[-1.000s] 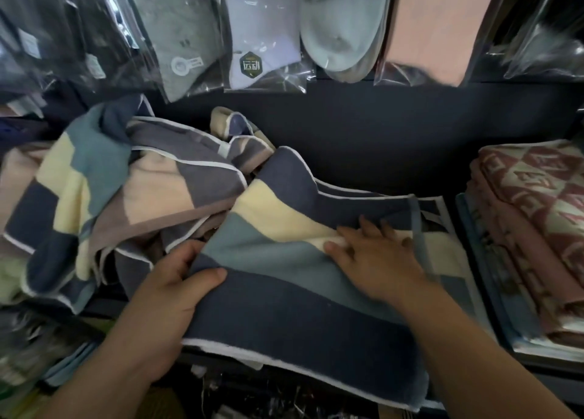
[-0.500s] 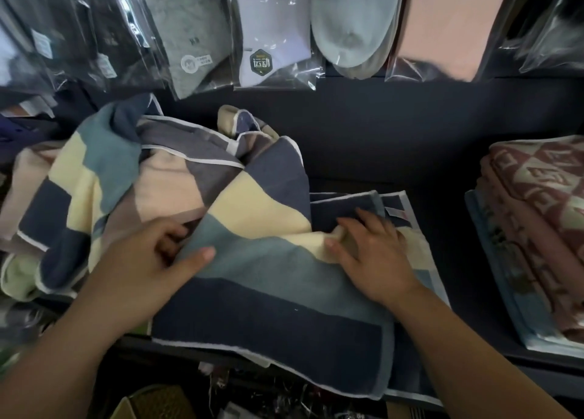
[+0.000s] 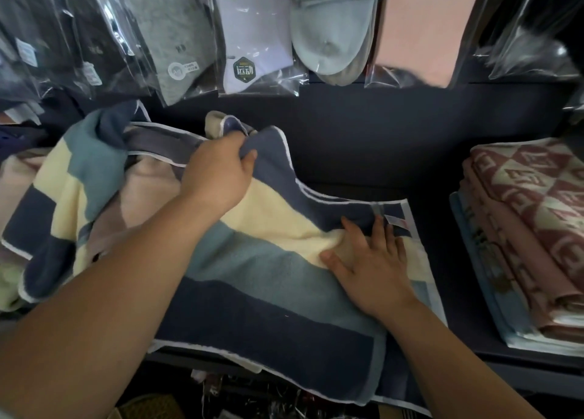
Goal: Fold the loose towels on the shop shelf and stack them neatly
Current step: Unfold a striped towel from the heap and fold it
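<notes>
A striped towel (image 3: 252,279) in navy, teal and cream bands with white piping lies spread over the front of the dark shelf (image 3: 410,153). My left hand (image 3: 218,172) grips its far navy edge, fingers curled round the fabric. My right hand (image 3: 369,260) lies flat on the cream band near the towel's right edge, fingers straight, pressing it down. A heap of loose towels (image 3: 72,197) in the same colours, plus pink and grey ones, lies crumpled at the left.
A folded stack of red-and-cream patterned towels (image 3: 534,222) sits at the right of the shelf. Bagged socks (image 3: 249,33) and other packets hang above the back. More goods lie below the shelf's front edge.
My left hand left the towel's near left side, reached back and took hold of its far navy edge. My right hand stayed pressed on the cream band.
</notes>
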`<state>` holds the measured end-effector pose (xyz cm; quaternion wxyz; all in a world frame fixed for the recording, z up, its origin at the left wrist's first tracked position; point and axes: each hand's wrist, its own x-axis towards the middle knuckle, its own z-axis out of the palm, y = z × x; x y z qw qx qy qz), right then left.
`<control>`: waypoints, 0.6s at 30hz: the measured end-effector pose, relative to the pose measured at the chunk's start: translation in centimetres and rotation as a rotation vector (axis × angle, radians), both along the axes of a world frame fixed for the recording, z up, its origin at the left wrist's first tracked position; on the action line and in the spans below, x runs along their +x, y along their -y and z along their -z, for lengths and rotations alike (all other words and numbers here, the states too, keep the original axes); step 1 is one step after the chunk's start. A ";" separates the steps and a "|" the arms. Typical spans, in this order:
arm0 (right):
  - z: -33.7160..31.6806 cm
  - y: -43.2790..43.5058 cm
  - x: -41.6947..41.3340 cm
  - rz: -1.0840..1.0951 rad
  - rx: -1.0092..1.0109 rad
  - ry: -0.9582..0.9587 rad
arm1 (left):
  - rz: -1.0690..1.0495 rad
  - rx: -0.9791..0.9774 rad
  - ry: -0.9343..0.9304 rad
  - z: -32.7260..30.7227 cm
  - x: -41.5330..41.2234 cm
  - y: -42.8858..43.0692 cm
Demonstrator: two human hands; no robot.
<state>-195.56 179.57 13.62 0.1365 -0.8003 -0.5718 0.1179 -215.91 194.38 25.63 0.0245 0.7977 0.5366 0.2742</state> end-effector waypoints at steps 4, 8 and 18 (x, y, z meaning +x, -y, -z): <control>-0.2 0.0 0.0 -0.034 0.010 -0.054 | -0.054 0.218 0.021 -2.1 -2.8 -0.7; -0.6 -0.9 -0.2 -0.079 -0.040 -0.066 | -0.177 0.116 -0.178 -0.8 -4.3 -2.9; -1.5 -2.9 4.1 -0.045 0.135 -0.585 | 0.260 0.241 0.023 3.3 -2.2 10.9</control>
